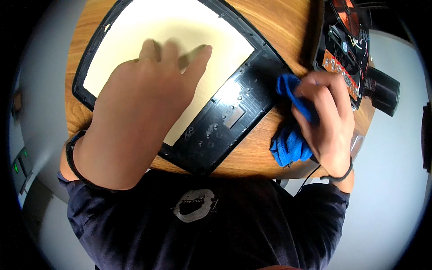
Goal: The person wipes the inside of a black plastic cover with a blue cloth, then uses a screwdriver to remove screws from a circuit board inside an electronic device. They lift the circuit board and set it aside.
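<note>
A black plastic frame panel [252, 90] with a pale cream sheet [211, 27] set in it lies on the wooden table. Across the cream sheet reaches my left hand [148, 94], its fingers spread and somewhat blurred; whether they touch the sheet I cannot tell. The lower right part of the panel is solid black plastic with small studs and a rectangular recess. Beside its right corner, my right hand [326, 117] has its fingers curled round a blue cloth [292, 144]. Part of the cloth hangs in a bunch below the hand, and part shows above the fingers.
At the right edge of the wooden table [270, 18] stands an opened black device [342, 49] with an orange circuit board, wires and a copper-coloured part. A black cylinder [382, 91] sits beside it. A thin dark cable [310, 179] runs near the table's front edge.
</note>
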Available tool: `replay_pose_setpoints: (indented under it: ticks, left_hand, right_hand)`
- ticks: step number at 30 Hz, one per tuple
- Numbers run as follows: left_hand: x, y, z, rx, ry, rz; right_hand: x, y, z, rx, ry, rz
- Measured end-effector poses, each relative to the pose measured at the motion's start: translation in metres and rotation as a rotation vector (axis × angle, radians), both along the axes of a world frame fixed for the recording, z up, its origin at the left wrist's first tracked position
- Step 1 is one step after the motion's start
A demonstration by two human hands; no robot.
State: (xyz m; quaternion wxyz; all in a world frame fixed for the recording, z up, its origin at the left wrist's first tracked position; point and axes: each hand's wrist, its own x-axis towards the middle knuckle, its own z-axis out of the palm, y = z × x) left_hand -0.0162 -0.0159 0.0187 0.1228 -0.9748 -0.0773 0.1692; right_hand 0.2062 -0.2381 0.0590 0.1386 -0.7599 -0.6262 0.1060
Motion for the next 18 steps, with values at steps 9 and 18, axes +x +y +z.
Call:
replay_pose_setpoints:
  ticks: [9, 18]
  left_hand:
    - [-0.003, -0.001, -0.032, 0.018, -0.049, -0.075]
    - [-0.001, 0.001, -0.035, 0.001, -0.049, -0.075]
  right_hand:
    - [-0.008, 0.005, -0.036, -0.178, 0.238, 0.273]
    - [0.002, 0.016, -0.040, -0.113, -0.098, 0.247]
